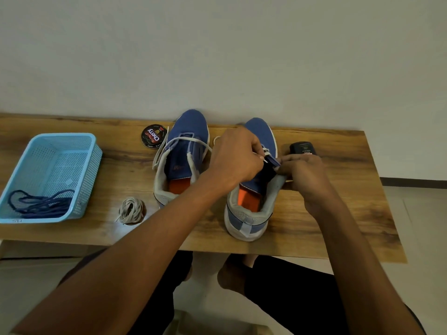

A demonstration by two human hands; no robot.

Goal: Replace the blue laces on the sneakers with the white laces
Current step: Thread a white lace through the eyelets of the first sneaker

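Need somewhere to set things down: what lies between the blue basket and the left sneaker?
In the head view, a coiled white lace lies on the table between the blue basket and the left sneaker.

On the wooden table (pixel 338 189), the left hand (pixel 235 160) is pinching a white lace (pixel 265 154) at the right sneaker (pixel 254 189), whose eyelet flap the right hand (pixel 307 175) is gripping. The left sneaker (pixel 183 153) is sitting beside it. Blue laces (pixel 41 204) are lying in the basket (pixel 79 170) near the table's left edge.

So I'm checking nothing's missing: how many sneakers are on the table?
2. One sneaker stands left of centre on the table; the other sneaker is right of it, under both hands.
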